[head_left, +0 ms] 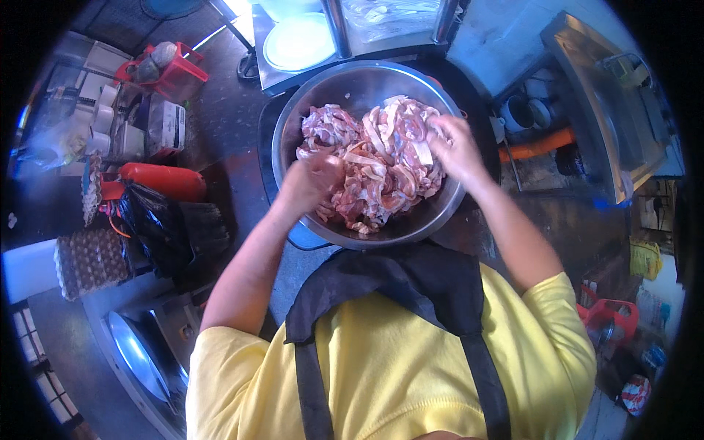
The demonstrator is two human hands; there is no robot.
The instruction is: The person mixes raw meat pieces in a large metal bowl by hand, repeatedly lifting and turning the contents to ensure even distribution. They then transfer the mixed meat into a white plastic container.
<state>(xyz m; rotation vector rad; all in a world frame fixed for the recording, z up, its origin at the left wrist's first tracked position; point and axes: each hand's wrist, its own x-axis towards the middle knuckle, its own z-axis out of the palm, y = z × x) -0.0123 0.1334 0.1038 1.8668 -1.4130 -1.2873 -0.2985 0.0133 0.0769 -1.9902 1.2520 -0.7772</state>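
A wide steel bowl [368,67] stands in front of me with a heap of raw meat strips [374,176] in it, pink and red with pale fat. My left hand [317,180] is inside the bowl at the heap's left side, its fingers curled in against the meat and slightly blurred. On the right side, my right hand [456,150] grips the edge of the heap, fingers bent round some of the strips. Meat hides part of the fingertips of both hands. A smaller clump of darker meat lies at the bowl's upper left.
Beyond the bowl is a metal stand with a white round lid [299,42]. Left of me are a red cylinder [163,182], a black plastic bag [154,224], egg trays [92,264] and a red crate [180,73]. A metal-edged table [598,103] stands at right, with a red stool [614,317] nearer.
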